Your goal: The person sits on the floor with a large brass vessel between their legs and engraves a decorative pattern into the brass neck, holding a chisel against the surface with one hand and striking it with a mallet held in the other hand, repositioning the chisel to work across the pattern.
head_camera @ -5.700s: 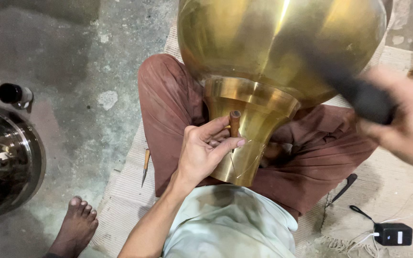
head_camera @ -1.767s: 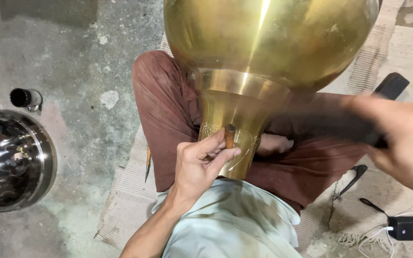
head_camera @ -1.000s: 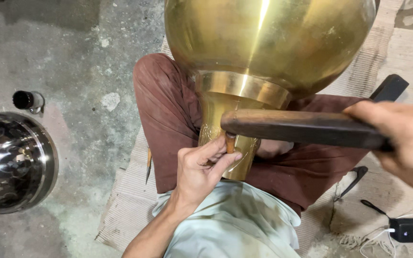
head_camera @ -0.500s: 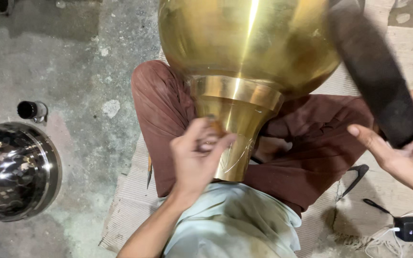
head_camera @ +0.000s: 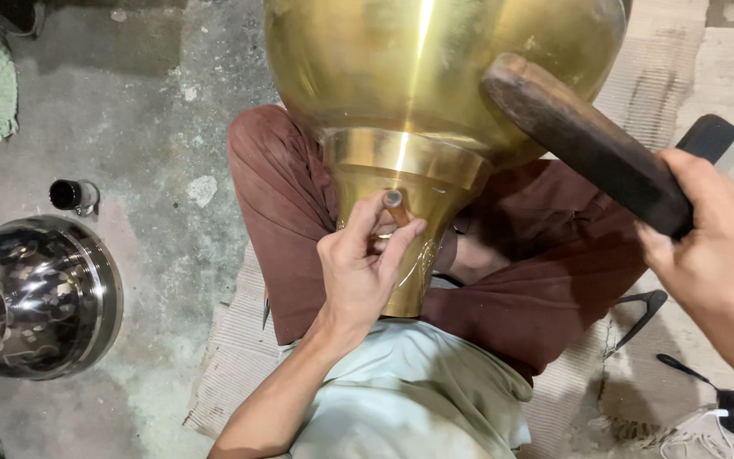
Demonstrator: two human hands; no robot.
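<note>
Lighting: bright, even, from above; a vertical glare streak on the brass vessel (head_camera: 435, 76) at 12 o'clock. Soft shadows on the floor (head_camera: 155, 127) at 10 o'clock. Focus: sharp centrally; right hand (head_camera: 719, 255) at 3 o'clock slightly blurred.

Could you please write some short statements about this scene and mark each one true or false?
1. The left hand holds a small punch-like tool against the flared neck of the large brass vessel. True.
2. The right hand is empty. False: it grips a dark wooden mallet.
3. A shiny silver metal vessel lies on the floor. True.
4. The brass vessel stands on a table. False: it rests in the person's lap.
</note>
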